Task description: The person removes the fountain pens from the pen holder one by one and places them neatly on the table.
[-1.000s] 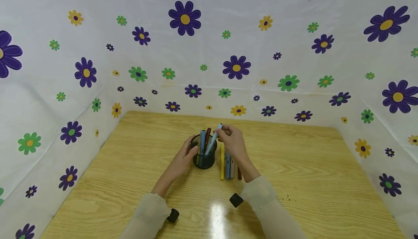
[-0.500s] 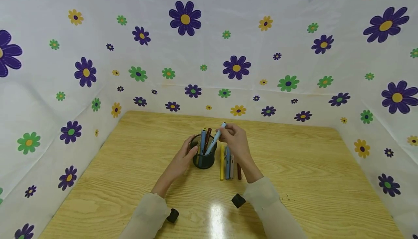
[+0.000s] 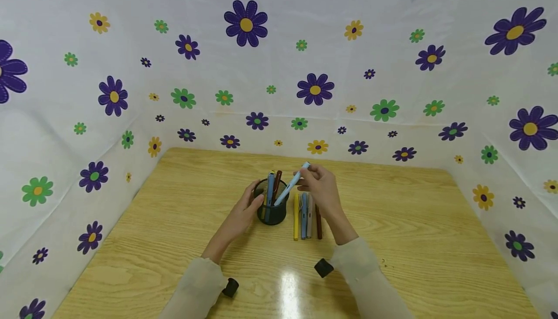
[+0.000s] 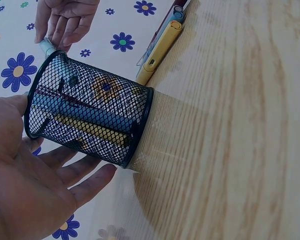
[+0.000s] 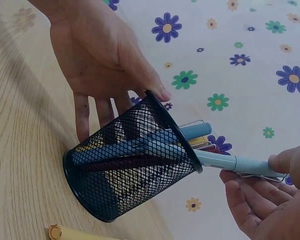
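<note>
A black mesh pen cup [image 3: 272,216] stands on the table, with my left hand [image 3: 244,210] gripping its left side. In the right wrist view the thumb lies at the rim and the other fingers are behind the mesh. My right hand [image 3: 323,190] pinches the upper end of a light blue pen [image 3: 291,184], which leans to the right over the rim. Its lower end is still inside the cup. Beside it in the cup stand a blue pen [image 3: 270,188], a dark red pen [image 3: 277,181] and a yellow one [image 5: 202,142].
Just right of the cup, a yellow pen [image 3: 296,222], a blue pen [image 3: 303,224], a greyish pen [image 3: 310,222] and a dark red pen [image 3: 319,224] lie side by side on the wooden table [image 3: 414,212]. Flower-patterned sheeting [image 3: 279,67] surrounds the table's back and sides.
My right hand has shifted to the right, tilting the light blue pen further over and drawing it slightly up along the rim. The left hand and the cup have stayed in place.
</note>
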Motion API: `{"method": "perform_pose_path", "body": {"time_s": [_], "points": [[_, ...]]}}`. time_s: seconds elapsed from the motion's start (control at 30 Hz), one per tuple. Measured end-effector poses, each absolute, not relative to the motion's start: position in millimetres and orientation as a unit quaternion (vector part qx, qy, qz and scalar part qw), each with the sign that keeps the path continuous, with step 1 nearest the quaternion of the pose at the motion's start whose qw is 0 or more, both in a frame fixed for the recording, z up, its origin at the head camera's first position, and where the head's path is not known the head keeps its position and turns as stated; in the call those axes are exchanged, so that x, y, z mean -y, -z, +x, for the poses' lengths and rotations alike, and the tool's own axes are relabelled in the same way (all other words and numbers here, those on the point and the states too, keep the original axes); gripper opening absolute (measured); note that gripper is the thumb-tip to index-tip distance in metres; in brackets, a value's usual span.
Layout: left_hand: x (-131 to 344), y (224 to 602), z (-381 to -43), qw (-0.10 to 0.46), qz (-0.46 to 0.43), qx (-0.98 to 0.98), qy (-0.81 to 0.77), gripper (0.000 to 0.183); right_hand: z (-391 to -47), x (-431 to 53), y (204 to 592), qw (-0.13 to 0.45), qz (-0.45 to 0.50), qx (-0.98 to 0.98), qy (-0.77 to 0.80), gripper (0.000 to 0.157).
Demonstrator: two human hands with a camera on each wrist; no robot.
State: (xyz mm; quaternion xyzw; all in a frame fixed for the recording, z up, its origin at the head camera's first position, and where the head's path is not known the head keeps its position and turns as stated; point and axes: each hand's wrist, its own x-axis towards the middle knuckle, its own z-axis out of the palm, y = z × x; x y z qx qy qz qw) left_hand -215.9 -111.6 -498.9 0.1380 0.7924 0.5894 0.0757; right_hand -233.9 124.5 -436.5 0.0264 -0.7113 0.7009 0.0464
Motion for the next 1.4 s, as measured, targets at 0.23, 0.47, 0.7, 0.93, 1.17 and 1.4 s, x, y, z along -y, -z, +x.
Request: {"method": "perform_pose_path", "body": {"time_s": [0.23, 0.47, 0.7, 0.93, 1.17, 1.4], "points": [[111.8, 499.4, -216.1, 0.075, 0.14, -0.791, -0.59, 0.062, -233.1, -135.3, 433.9, 0.05, 0.025, 0.698, -0.714, 0.026], [111.9, 499.1, -215.4, 0.077, 0.143, -0.787, -0.595, 0.063, -232.0, -146.7, 428.2, 0.064, 0.03, 0.678, -0.732, 0.028], [111.7, 500.7, -217.0, 0.077, 0.142, -0.789, -0.592, 0.063, -229.3, -156.9, 423.1, 0.068, 0.023, 0.668, -0.741, 0.031], [111.7, 500.4, -217.2, 0.076, 0.14, -0.793, -0.587, 0.063, -226.8, -168.3, 424.3, 0.067, 0.02, 0.677, -0.732, 0.033], [112.2, 500.7, -216.9, 0.08, 0.139, -0.791, -0.59, 0.064, -222.4, -184.3, 430.9, 0.063, 0.006, 0.695, -0.716, 0.037], [112.2, 500.2, -216.6, 0.077, 0.135, -0.795, -0.587, 0.064, -216.7, -201.6, 436.4, 0.061, -0.005, 0.709, -0.703, 0.037]]}}
